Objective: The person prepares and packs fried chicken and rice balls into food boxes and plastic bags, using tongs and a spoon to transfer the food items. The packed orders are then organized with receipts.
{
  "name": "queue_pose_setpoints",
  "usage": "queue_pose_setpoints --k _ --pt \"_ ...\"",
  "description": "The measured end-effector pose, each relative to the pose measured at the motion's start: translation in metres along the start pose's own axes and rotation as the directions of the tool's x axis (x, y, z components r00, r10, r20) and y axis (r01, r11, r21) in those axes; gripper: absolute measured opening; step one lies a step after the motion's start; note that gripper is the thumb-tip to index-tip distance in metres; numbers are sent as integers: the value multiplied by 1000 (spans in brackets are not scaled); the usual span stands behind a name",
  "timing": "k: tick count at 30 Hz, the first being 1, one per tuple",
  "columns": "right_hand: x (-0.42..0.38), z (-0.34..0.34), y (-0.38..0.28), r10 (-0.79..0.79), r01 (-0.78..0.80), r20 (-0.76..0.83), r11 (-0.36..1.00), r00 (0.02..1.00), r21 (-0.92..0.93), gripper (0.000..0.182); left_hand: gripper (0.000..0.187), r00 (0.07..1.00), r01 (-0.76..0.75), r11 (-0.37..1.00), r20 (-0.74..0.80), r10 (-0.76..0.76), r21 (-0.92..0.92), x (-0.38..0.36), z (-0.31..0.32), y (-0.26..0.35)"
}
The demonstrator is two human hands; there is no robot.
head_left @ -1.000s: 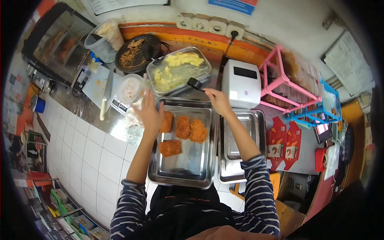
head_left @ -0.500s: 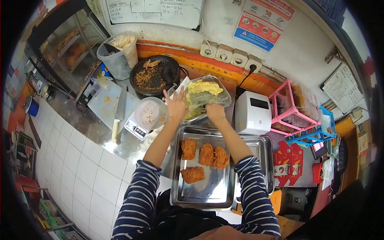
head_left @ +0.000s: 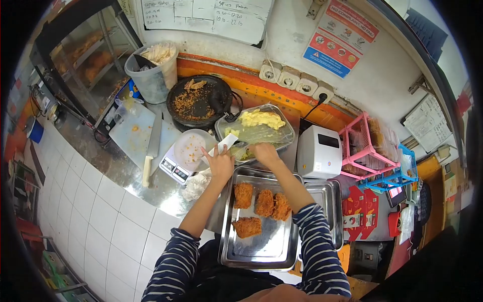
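A clear plastic container (head_left: 291, 135) holds a yellow creamy mass (head_left: 261, 119) at its far side and some greenish bits nearer me. My right hand (head_left: 265, 152) dips into its near edge with fingers curled; what they grip is hidden. My left hand (head_left: 221, 163) is just left of the container, fingers partly spread around a flat white strip (head_left: 229, 141) that slants across behind them. Below both hands, a metal tray (head_left: 266, 250) holds several breaded fried pieces (head_left: 247, 227). A round white bowl (head_left: 189, 149) sits on a kitchen scale (head_left: 174, 170) beside my left hand.
A knife (head_left: 151, 151) lies by a white cutting board (head_left: 132, 132). Behind are a black pan (head_left: 193, 108) with crumbs and a plastic bucket (head_left: 148, 75). A white appliance (head_left: 319, 152) and pink basket (head_left: 354, 146) stand right; a crumpled cloth (head_left: 196, 186) lies near the scale.
My left hand has come down and toward me with the white strip, away from the container's far left side. My right hand has shifted slightly left and down. The view has shifted a little.
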State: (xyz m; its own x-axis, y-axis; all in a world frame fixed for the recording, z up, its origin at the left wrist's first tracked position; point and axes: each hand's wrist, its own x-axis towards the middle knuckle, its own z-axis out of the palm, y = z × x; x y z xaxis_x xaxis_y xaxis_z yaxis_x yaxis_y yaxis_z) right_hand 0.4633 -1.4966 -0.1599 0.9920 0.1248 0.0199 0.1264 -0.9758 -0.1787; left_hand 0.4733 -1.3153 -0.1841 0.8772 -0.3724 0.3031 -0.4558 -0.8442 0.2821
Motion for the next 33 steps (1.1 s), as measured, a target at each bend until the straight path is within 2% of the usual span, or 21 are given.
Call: queue_pose_setpoints --k 4,6,7,8,9,10,12,13,14,15,16,18,22,24,26,27,28,30,33 --pt "-8 -19 -6 -13 2 84 992 996 127 19 28 999 -31 997 10 32 -72 -1 -1 -7" --pt "-7 -30 1 50 -91 203 975 978 202 21 27 999 -37 995 13 38 -95 0 -2 -9" --pt "-6 -27 8 49 -90 202 976 978 200 21 26 998 -41 996 51 45 -81 0 -4 -10" --pt "-2 -20 16 18 -87 217 945 976 314 21 26 995 -45 997 88 51 -66 1 -4 -11" --pt "1 -13 22 -16 -85 228 901 974 425 21 26 995 -45 997 85 51 -63 2 -2 -11" --pt "2 -10 21 -18 -83 226 900 974 428 21 25 996 -54 995 62 59 -87 1 2 -12" --pt "-1 -3 17 87 -197 221 812 971 550 26 26 997 -61 992 40 65 -110 1 11 -12" --pt "-5 -6 13 86 -198 223 812 971 549 26 26 996 -67 993 46 72 -92 1 13 -10" --pt "-10 -11 10 193 -420 376 513 906 749 23 27 996 -75 994 52 79 -77 1 14 -8" --pt "-15 -15 6 227 -578 544 125 808 807 21 27 995 -75 994 53 79 -79 1 15 -8" --pt "-19 -11 6 229 -578 544 124 807 806 21 27 995 -83 993 56 88 -79 1 13 -8" --pt "-27 -1 5 199 -527 558 -191 806 828 11 27 993 -95 992 57 100 -80 3 9 -7" --pt "-38 7 13 220 -479 550 -305 806 823 12 27 990 -111 989 76 118 -98 4 0 -7" --pt "-47 7 25 247 -390 514 -413 822 823 11 28 989 -115 988 80 123 -100 0 -3 -4" --pt "-59 0 33 277 -372 514 -433 812 821 12 34 1000 -15 984 -5 15 -180 -7 -13 3" --pt "-67 -3 36 295 -359 509 -439 808 824 13 41 994 -33 983 -110 14 -178 -10 -17 6" --pt "-76 -6 41 313 -348 507 -445 803 825 15 41 995 -40 982 -97 23 -185 -12 -23 9" --pt "-104 -11 49 341 -327 495 -443 800 835 18 47 993 57 959 -86 -84 -276 -19 -36 15" --pt "-160 -32 62 389 -205 428 -498 816 843 19 47 984 85 909 -109 -141 -407 -37 -49 20"
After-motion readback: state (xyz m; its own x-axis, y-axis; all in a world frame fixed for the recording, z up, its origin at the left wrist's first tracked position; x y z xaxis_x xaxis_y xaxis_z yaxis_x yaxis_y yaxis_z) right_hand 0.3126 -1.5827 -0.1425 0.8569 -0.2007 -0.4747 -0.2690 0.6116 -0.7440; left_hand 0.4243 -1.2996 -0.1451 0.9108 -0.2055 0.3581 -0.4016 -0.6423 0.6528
